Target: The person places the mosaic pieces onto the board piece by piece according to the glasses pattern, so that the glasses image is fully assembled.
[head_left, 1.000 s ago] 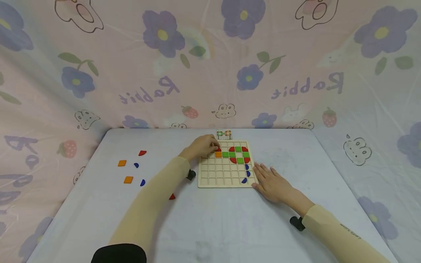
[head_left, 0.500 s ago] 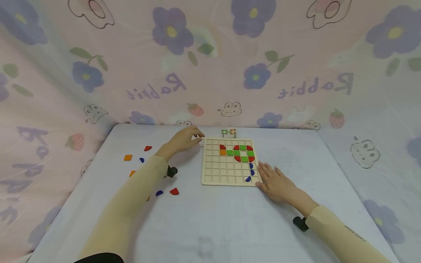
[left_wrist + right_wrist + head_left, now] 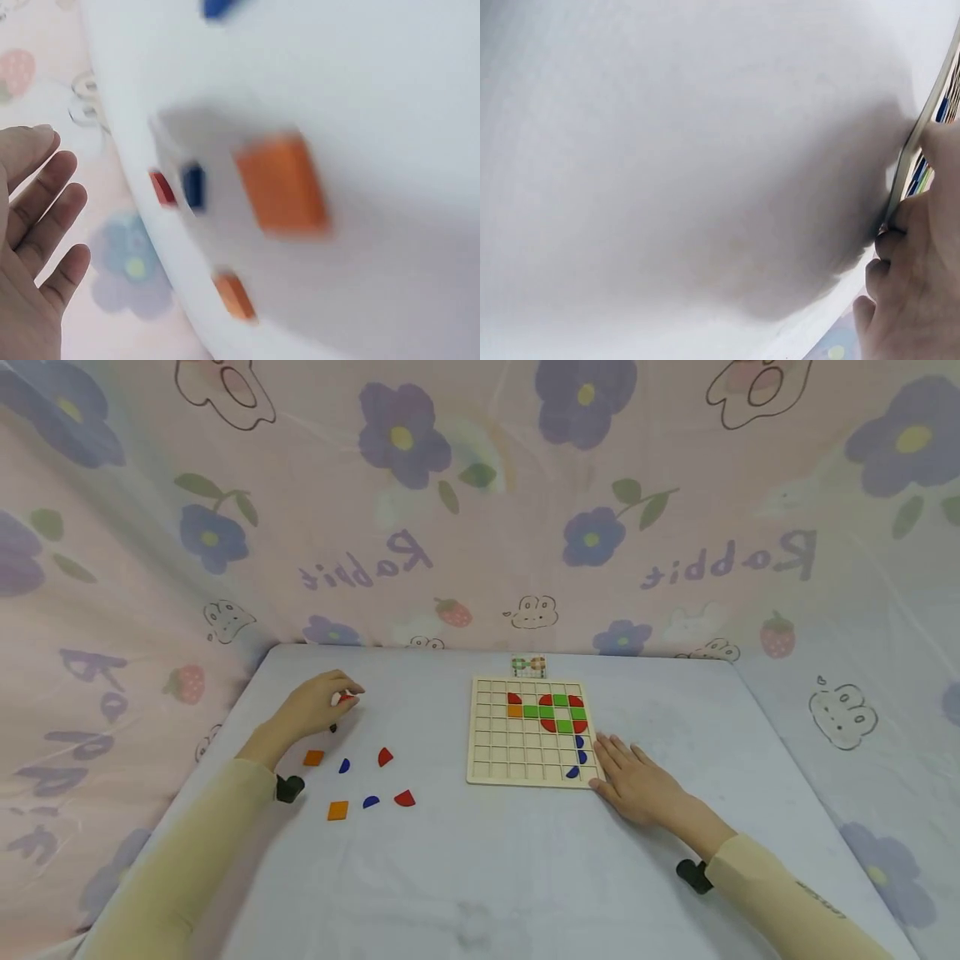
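Note:
My left hand (image 3: 309, 708) is over the loose pieces at the table's left, fingers relaxed and slightly apart with nothing between them. A red quarter-circle piece (image 3: 346, 698) shows by its fingertips; in the left wrist view the red piece (image 3: 162, 188) lies on the table beside a blue piece (image 3: 193, 186). My right hand (image 3: 637, 783) lies flat with fingertips and thumb at the right edge of the wooden grid board (image 3: 517, 768). Red, green, orange and blue pieces sit in the board's cells, including a red quarter-circle (image 3: 513, 699) above an orange square (image 3: 514, 712).
Nearer on the left lie orange squares (image 3: 338, 811), blue half-circles (image 3: 344, 766) and red quarter-circles (image 3: 405, 798). A small pattern card (image 3: 529, 667) lies behind the board. A printed cloth (image 3: 480, 527) hangs behind the white table (image 3: 450, 877).
My left hand has let go of the red quarter-circle in the board and moved left to the loose pieces. The right hand stays at the board's edge. The head view has shifted slightly.

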The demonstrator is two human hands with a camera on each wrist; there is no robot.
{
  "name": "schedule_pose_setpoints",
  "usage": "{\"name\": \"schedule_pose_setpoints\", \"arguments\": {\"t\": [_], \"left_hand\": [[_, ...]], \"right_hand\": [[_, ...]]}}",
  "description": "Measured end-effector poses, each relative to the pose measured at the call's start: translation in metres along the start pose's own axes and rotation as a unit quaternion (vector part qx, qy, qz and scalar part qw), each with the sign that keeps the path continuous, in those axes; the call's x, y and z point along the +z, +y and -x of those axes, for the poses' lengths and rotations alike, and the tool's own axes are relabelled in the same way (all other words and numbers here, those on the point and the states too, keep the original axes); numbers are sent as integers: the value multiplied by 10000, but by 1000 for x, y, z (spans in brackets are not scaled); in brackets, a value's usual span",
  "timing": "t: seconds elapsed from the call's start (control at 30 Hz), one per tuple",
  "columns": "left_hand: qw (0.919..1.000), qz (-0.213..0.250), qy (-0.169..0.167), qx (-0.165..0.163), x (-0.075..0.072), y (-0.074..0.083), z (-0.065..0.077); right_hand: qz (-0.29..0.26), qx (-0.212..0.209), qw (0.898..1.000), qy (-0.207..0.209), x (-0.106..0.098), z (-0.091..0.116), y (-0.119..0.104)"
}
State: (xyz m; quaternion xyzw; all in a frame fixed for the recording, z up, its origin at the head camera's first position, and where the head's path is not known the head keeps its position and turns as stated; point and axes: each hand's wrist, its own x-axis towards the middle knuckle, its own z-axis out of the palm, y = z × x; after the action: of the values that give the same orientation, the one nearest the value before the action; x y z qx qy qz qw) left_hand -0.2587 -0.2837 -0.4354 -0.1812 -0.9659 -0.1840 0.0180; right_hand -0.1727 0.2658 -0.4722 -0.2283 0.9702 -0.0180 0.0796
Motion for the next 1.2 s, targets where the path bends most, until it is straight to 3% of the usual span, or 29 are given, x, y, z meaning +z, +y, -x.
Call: {"name": "schedule_pose_setpoints", "arguments": {"t": [0.2, 0.4, 0.67, 1.2], "left_hand": [[9989, -179, -62, -439, -18, -35, 38], [9977, -73, -256, -628, -25, -60, 54], [9952, -27, -474, -857, -21, -71, 60], [9959, -28, -373, -820, -14, -71, 56]], "right_hand": [[-77, -62, 10000, 4, -3, 1, 0], [-87, -35, 10000, -6, -4, 2, 1], [-83, -22, 9999, -65, -2, -1, 1], [-45, -80, 10000, 4, -3, 0, -2]]}}
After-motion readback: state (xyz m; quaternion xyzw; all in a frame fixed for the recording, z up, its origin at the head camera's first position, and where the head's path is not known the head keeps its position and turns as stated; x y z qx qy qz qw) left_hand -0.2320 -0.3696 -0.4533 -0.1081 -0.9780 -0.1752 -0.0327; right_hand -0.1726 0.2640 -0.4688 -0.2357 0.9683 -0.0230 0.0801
